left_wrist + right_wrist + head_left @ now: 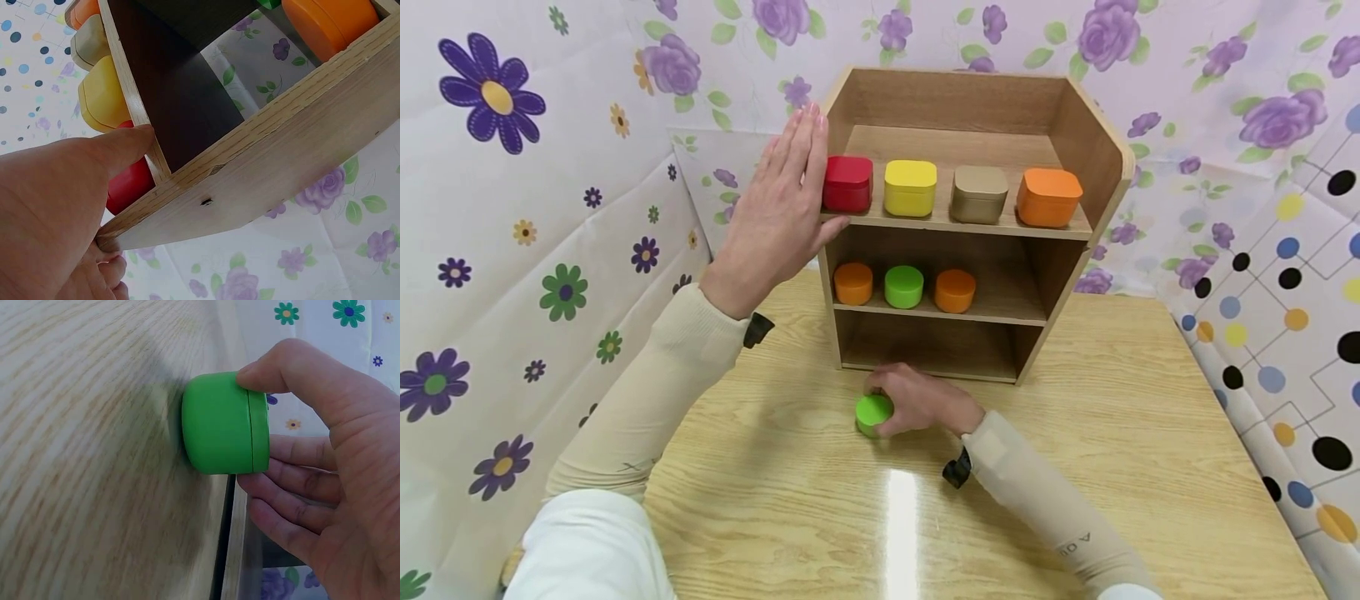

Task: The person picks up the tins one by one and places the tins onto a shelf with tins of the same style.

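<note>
Already shelved: seven tins | right hand (925,404) grip pinching green round tin (874,414) on worktop (1075,467), unshelved | left hand (778,212) spread flat against wooden shelf unit (1075,108)

Bright, even light from overhead fills the head view, leaving a white streak of glare on the glossy light wooden bench (1150,467) and only soft, faint shadows beneath the arms, while the wide lens bows the flowered backdrop at the edges. In the left wrist view the open wooden shelf unit (281,162) shows its inner panel nearly black in shade, and the near left hand (56,212) is soft and out of focus. The right wrist view is sharp on the round green plastic tin (225,422), which throws a dim, blurred shadow on the bench, whose grain smears towards the frame edges.
</note>
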